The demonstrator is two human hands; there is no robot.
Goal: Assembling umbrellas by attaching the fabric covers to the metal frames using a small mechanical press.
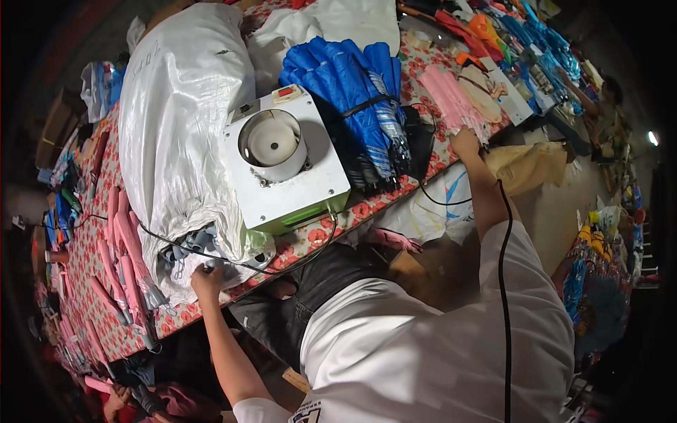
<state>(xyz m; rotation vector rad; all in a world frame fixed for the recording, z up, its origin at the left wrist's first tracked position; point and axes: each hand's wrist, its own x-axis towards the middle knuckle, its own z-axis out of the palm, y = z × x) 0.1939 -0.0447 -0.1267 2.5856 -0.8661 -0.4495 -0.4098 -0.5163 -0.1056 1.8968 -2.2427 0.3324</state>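
My left hand [206,282] is at the mouth of a big white woven sack [187,92], its fingers closed around something small and dark that I cannot make out. Grey handle-like pieces [201,242] show inside the sack's opening. Out to the right, my right hand [465,144] is closed on the lower end of some pink folded umbrellas [448,95] lying near the table edge. Its fingertips are partly hidden. Between my hands stands a white box-shaped machine [321,148] with a round cup on top. Blue folded umbrellas [331,77], bound by a dark strap, lie beside it.
A flowered red cloth covers the table [310,250]. Black cable [233,262] loops across the sack front. More pink umbrellas [127,254] lie at left, with a co-worker's hands [116,402] below them. Another person [606,106] is at far right, near heaped colourful umbrellas [543,46].
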